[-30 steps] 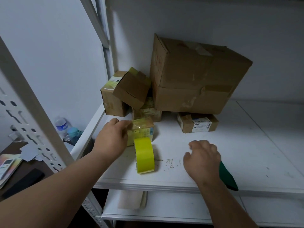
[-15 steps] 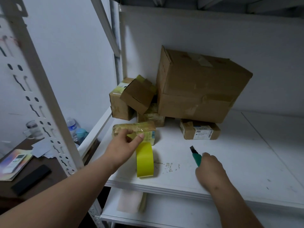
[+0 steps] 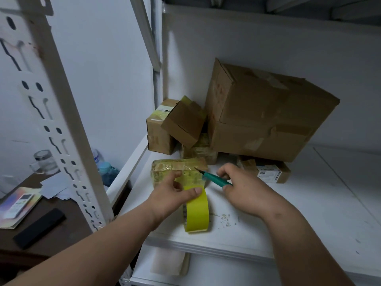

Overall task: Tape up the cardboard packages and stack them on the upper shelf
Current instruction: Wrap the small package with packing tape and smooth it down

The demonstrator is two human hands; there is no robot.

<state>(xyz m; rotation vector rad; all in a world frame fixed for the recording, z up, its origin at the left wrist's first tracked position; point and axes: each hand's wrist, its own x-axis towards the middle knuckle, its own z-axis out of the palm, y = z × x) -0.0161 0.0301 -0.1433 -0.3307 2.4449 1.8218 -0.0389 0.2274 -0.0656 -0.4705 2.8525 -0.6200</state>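
Head view. Small taped package (image 3: pixel 179 170) lies on white shelf (image 3: pixel 288 213), in front of stacked cardboard boxes (image 3: pixel 266 116). L hand (image 3: pixel 173 196): thumb and fingers curled, pinching yellow tape strip running from upright tape roll (image 3: pixel 196 211) to package. R hand (image 3: pixel 245 187): fingers curled round green cutter (image 3: pixel 215 178), blade tip at package's top edge.

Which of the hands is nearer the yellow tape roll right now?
Left. The left hand holds the yellow tape roll at its top with the thumb. The right hand is beside it to the right, apart, gripping the green cutter.
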